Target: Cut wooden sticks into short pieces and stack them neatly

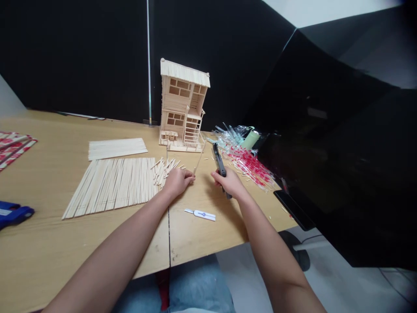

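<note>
My left hand (178, 181) pinches a thin wooden stick (199, 160) that stands tilted up in front of a small stick-built house (184, 104). To its right, my right hand (230, 181) is wrapped round a dark hand tool (219, 160), whose top end points up and away from me; its exact kind is hard to make out. Beside my left hand lies a loose heap of short sticks (163, 170). A white craft knife (203, 214) with its blade out lies on the table between my forearms.
On the wooden table (130, 243), long sticks (114, 184) lie in a row below a pale stick panel (117, 148). Far left is a blue tool (14, 213). Red-and-clear sticks (250, 167), plastic wrapping and a green roll (250, 139) are at right, near a black device (294, 209).
</note>
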`<state>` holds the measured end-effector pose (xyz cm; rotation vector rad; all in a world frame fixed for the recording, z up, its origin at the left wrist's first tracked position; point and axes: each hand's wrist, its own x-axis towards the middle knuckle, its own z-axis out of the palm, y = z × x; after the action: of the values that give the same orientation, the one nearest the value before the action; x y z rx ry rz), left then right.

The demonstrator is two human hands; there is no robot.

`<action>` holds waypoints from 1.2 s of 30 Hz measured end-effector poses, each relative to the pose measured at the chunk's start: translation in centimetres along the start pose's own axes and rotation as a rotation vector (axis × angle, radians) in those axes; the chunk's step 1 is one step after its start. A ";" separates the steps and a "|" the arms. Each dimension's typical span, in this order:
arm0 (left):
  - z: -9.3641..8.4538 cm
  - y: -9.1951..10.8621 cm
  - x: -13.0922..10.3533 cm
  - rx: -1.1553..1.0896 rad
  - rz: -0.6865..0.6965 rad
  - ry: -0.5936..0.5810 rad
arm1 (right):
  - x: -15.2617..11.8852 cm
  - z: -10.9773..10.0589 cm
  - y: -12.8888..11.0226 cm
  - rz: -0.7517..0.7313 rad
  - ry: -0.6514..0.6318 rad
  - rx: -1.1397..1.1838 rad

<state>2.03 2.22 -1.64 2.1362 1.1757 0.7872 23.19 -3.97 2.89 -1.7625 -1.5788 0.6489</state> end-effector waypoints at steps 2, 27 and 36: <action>0.1 0.1 0.0 0.028 0.005 0.003 | -1.4 -0.8 0.1 0.028 -0.079 -0.240; -0.8 4.3 -1.2 0.683 0.006 -0.115 | -4.5 1.3 -3.0 0.022 -0.130 -0.723; -0.9 4.8 -1.4 0.722 0.007 -0.142 | -3.6 1.7 -1.3 0.027 -0.115 -0.743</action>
<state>3.36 -0.98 2.08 2.7036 1.5309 0.2032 20.58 -7.20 2.51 -2.2965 -2.0456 0.1671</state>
